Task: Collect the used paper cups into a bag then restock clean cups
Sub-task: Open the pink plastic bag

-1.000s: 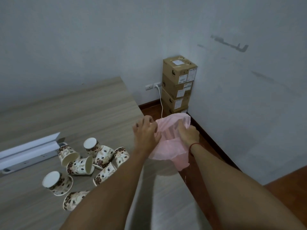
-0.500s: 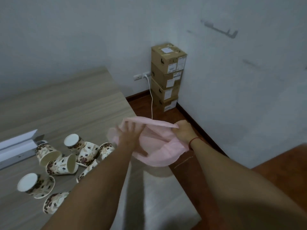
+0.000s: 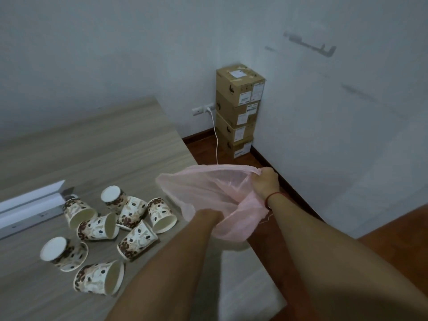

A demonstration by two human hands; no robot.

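Note:
A thin pink plastic bag (image 3: 203, 188) hangs open over the right edge of the wooden table (image 3: 111, 144). My right hand (image 3: 265, 184) grips the bag's rim on its right side. My left hand (image 3: 207, 215) is pushed down inside the bag, and its fingers are hidden by the plastic. Several used paper cups with a brown coffee-bean print (image 3: 132, 212) lie tipped over or upside down on the table, left of the bag and apart from both hands.
A long white box (image 3: 30, 205) lies at the table's left edge, next to the cups. Stacked cardboard boxes (image 3: 238, 110) fill the room corner, beside a wall socket with a white cable (image 3: 216, 137). Red-brown floor runs along the wall on the right.
The bag has been spread from a bunched bundle into a wide open mouth. My left hand went from gripping its rim to reaching inside it. The view has shifted a little.

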